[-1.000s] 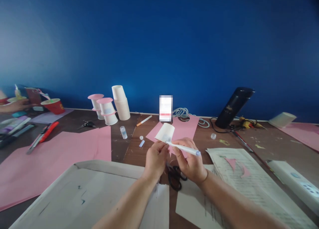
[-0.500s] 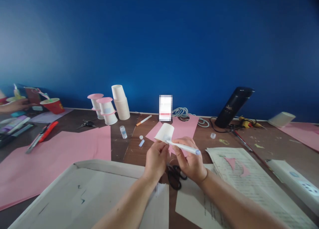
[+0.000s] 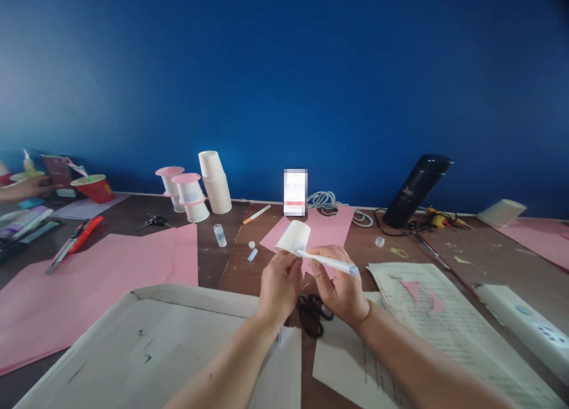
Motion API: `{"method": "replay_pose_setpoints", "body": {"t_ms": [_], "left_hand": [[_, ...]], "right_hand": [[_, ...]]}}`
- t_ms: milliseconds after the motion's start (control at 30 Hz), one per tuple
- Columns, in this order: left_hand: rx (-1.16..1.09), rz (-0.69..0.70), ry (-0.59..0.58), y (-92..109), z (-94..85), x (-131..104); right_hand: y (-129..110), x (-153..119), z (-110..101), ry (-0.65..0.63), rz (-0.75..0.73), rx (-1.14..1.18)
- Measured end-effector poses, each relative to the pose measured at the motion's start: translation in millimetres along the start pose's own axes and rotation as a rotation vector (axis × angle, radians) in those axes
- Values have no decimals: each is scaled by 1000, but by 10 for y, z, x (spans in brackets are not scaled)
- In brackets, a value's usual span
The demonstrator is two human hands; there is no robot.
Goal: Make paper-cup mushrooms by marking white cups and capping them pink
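Note:
My left hand (image 3: 281, 281) is closed on the near end of a white paper cup (image 3: 293, 236), which is tipped on its side with its far end toward the wall. In my right hand (image 3: 342, 284) is a white marker (image 3: 326, 261) with a pale blue end. Its tip meets the cup's side, over a faint bluish patch. Beneath the cup lies a cut sheet of pink paper (image 3: 331, 225). Black-handled scissors (image 3: 312, 317) rest on the table between my wrists, partly under my right hand.
White cups with pink discs (image 3: 191, 192) and stacked white cups (image 3: 217, 187) stand at the back left. A utility knife (image 3: 66, 252) lies on pink sheets (image 3: 120, 267). A black flask (image 3: 415, 192) leans at the right, near a power strip (image 3: 528, 326). Another person's hand (image 3: 35, 188) is far left.
Almost nothing differs. The marker's tip stays against the cup's side, and both my hands hold nearly the same place.

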State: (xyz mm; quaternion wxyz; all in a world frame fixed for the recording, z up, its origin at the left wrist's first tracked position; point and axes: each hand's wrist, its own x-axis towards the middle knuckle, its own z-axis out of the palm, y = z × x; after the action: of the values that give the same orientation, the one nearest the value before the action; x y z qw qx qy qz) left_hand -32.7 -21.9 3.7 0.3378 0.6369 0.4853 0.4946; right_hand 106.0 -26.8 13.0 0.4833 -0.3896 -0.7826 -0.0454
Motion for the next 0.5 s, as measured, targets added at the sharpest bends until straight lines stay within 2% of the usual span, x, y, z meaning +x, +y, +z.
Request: {"method": "replay_pose_setpoints", "body": {"t_ms": [300,500], "left_hand": [[-41,-50,-3,-2,8,4],[-360,-329,-48,5,8,56]], "right_hand": [[-2,-11,11,18,23,-5],[0,-12,0,99,93,-1]]}}
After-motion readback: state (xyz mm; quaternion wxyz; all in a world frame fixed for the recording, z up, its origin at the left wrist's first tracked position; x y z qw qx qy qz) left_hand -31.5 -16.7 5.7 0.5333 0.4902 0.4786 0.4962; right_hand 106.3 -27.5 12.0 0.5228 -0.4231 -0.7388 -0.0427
